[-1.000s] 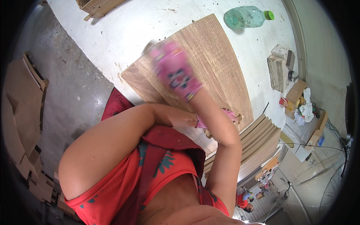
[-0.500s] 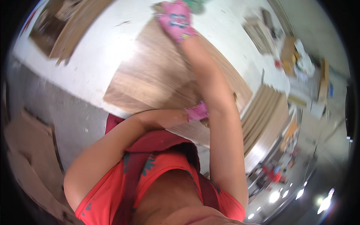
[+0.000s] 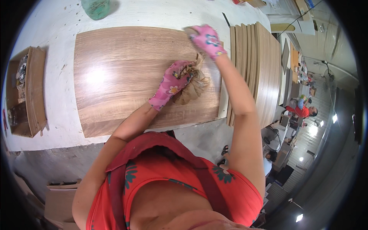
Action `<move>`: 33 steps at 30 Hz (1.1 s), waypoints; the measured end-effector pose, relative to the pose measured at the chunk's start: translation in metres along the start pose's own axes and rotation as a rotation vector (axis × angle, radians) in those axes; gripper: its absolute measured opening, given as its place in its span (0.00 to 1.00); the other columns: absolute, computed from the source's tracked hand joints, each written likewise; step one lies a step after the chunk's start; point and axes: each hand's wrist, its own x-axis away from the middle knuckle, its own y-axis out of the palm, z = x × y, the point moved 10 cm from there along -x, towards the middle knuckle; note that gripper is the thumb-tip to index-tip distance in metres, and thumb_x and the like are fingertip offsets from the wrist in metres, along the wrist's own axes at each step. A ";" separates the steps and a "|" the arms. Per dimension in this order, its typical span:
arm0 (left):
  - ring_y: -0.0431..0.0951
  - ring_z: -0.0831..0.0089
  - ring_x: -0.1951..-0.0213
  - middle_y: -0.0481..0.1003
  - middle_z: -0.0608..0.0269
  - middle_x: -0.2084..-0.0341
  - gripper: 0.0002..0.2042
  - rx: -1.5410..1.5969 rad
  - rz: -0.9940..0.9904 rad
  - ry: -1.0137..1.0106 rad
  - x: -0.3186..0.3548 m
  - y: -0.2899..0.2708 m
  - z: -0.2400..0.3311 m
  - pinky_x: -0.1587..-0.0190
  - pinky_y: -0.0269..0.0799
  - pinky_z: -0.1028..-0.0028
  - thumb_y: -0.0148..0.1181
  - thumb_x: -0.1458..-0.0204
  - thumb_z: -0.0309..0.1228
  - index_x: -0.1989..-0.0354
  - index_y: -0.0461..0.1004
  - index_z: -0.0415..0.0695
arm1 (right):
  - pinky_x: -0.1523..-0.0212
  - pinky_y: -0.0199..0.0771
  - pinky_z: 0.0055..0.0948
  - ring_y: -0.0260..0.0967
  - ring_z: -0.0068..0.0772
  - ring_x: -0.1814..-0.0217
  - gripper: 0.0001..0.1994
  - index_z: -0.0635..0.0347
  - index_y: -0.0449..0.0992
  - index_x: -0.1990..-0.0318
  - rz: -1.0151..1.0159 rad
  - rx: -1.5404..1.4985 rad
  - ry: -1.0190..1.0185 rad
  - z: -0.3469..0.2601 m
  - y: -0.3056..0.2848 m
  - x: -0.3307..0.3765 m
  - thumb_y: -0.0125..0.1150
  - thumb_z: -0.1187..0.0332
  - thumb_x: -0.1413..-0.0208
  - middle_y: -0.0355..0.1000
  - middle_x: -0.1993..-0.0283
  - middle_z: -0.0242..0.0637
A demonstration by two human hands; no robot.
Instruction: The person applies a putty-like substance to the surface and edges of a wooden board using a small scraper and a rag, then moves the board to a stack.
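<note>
A large brown wood-grain board [image 3: 126, 73] lies flat on the white workbench [image 3: 50, 126]. My left hand [image 3: 172, 82], in a pink flowered glove, presses a crumpled brown rag [image 3: 193, 86] onto the board's right part. My right hand [image 3: 207, 38], in the same kind of glove, is raised just above and right of it, near the board's far right corner, and grips the upper end of the rag.
A stack of similar boards [image 3: 255, 65] stands on edge right of the flat board. A green plastic bottle [image 3: 96, 7] lies at the bench's far edge. A wooden box [image 3: 28, 92] with small items sits at the left. Another person [image 3: 303, 109] sits far right.
The view has swung so the board lies squarely ahead. My left hand, earlier low by my body, now presses the rag on the board. My right hand stays near the board's far end.
</note>
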 end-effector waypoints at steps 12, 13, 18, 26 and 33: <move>0.71 0.73 0.47 0.73 0.62 0.50 0.19 0.047 -0.005 -0.161 -0.005 0.003 -0.014 0.42 0.64 0.75 0.61 0.50 0.16 0.48 0.72 0.40 | 0.50 0.72 0.43 0.74 0.51 0.54 0.21 0.53 0.78 0.49 0.290 -0.451 0.088 0.174 0.005 0.035 0.56 0.57 0.49 0.76 0.58 0.54; 0.71 0.73 0.46 0.74 0.62 0.51 0.18 0.050 0.015 -0.209 -0.005 0.000 -0.016 0.41 0.64 0.75 0.63 0.48 0.20 0.48 0.73 0.41 | 0.49 0.72 0.42 0.74 0.51 0.53 0.21 0.52 0.77 0.47 0.308 -0.300 0.171 0.175 0.010 0.036 0.57 0.58 0.48 0.75 0.57 0.53; 0.73 0.72 0.49 0.75 0.60 0.51 0.17 -0.011 0.065 -0.302 -0.006 -0.005 -0.010 0.45 0.67 0.75 0.64 0.47 0.28 0.48 0.74 0.41 | 0.45 0.70 0.39 0.70 0.54 0.47 0.22 0.48 0.75 0.43 0.277 -0.339 0.381 0.185 0.027 0.074 0.59 0.60 0.47 0.71 0.51 0.56; 0.75 0.74 0.53 0.76 0.60 0.53 0.18 0.116 0.159 -0.356 -0.006 -0.008 0.004 0.50 0.71 0.77 0.63 0.46 0.25 0.46 0.74 0.40 | 0.44 0.69 0.39 0.68 0.51 0.46 0.20 0.48 0.74 0.42 0.152 -0.372 0.384 0.153 0.047 0.232 0.59 0.64 0.44 0.68 0.49 0.49; 0.76 0.70 0.51 0.75 0.57 0.51 0.21 0.038 0.230 -0.332 0.001 -0.012 0.005 0.48 0.72 0.73 0.63 0.45 0.26 0.43 0.69 0.36 | 0.47 0.70 0.42 0.68 0.52 0.50 0.19 0.48 0.75 0.45 0.077 -0.495 0.477 0.131 0.084 0.405 0.61 0.65 0.45 0.71 0.53 0.48</move>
